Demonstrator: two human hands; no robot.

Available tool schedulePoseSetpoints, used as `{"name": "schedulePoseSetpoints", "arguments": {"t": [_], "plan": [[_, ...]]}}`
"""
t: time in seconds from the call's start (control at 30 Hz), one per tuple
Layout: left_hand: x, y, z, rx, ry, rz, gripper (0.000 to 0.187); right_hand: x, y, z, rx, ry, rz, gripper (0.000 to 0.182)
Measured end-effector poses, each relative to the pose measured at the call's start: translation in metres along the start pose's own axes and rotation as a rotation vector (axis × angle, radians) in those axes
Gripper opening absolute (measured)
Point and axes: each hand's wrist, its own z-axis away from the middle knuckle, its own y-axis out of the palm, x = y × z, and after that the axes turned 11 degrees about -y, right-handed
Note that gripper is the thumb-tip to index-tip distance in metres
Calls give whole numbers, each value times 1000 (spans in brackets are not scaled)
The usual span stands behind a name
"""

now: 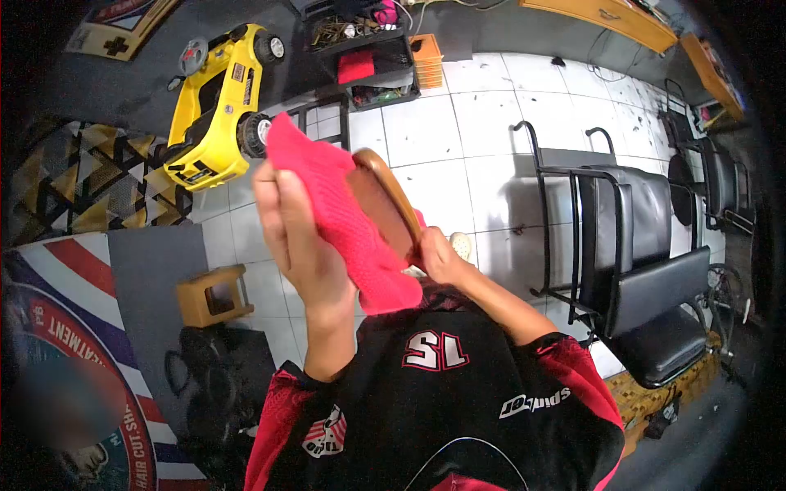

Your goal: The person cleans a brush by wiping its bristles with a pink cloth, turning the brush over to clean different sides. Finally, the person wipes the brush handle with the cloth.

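A bright pink cloth (348,225) with a ribbed texture is draped over one side of a brown, wooden-looking piece with a rounded rim (389,192). Its exact kind I cannot make out. My left hand (299,233) holds the cloth against it from the left, fingers pointing up and partly behind the fabric. With its fingers curled round the lower right end of the rim, my right hand (440,258) grips the brown piece. A bit of pink shows beside those fingers too. The piece is held tilted in front of my chest, above the floor.
Right of me stands a black metal-framed chair (639,204). A yellow toy car (221,106) is at upper left, near a black shelf (364,61) with assorted items. A small brown stool (214,296) sits at left on the floor. White tiles (491,123) carry dark scraps.
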Motion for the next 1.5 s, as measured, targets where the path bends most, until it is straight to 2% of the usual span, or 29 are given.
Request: {"name": "schedulePoseSetpoints", "arguments": {"t": [0.1,0.17,0.23,0.3,0.37,0.4,0.47,0.53,0.57,0.63,0.7,0.77,0.83,0.9,0.93,0.97,1.0,1.07,1.1,1.13,1.17,1.2,1.27,1.37,1.4,1.43,1.5], "plan": [[-15,0,2,27,-56,151,24,-62,-12,19,245,361,367,40],[-22,1,4,39,-10,283,25,-147,-25,74,363,499,639,51],[-29,-10,2,6,-24,293,26,-170,-44,113,298,593,827,46],[-23,-20,1,12,23,295,28,-188,-63,136,299,759,850,49],[-19,-26,4,6,38,296,29,-177,-73,142,318,778,886,55],[-17,-26,7,6,40,303,30,-179,-78,140,242,943,877,58],[-15,-26,10,18,50,314,32,-177,-91,143,159,842,829,60],[-12,-24,12,7,64,299,33,-160,-90,125,-77,885,580,62],[-11,-21,12,-17,68,272,34,-134,-80,100,-273,1003,378,62],[-5,-8,13,-104,54,204,29,-82,-57,61,-459,741,118,60],[-1,8,13,-128,-15,142,24,-12,-32,26,-400,498,-17,56],[5,22,13,-76,-121,177,20,41,-8,11,-264,470,-212,53],[12,26,10,-36,-60,215,19,40,7,11,-192,11,-65,46],[5,30,11,-70,-51,234,19,-8,20,24,-147,76,-154,42],[0,25,13,77,-67,239,21,-26,19,27,-60,27,-10,42],[0,20,7,28,-70,242,24,-44,17,31,29,-24,133,42],[2,14,-2,-20,-72,246,26,-62,11,41,101,81,284,46],[-4,6,-9,-143,-31,203,29,-157,-4,87,399,431,493,57],[-7,0,-10,-156,176,18,31,-133,-16,91,505,526,645,72],[-12,-4,-9,-137,135,50,32,-167,-27,111,589,740,626,79],[-17,-7,-8,-119,96,84,34,-162,-37,119,594,842,672,79],[-22,-9,-6,-99,56,118,35,-164,-48,130,641,845,723,74],[-29,-15,-2,-58,-23,187,37,-201,-53,167,489,842,820,74],[-21,-27,7,25,-177,476,37,-237,-67,202,335,838,909,76],[-17,-33,9,15,-153,451,38,-242,-70,203,296,828,930,76],[-14,-39,11,4,-131,423,39,-230,-70,190,210,781,853,75],[-9,-49,13,-22,-84,369,39,-151,-62,127,39,685,697,73]]}}
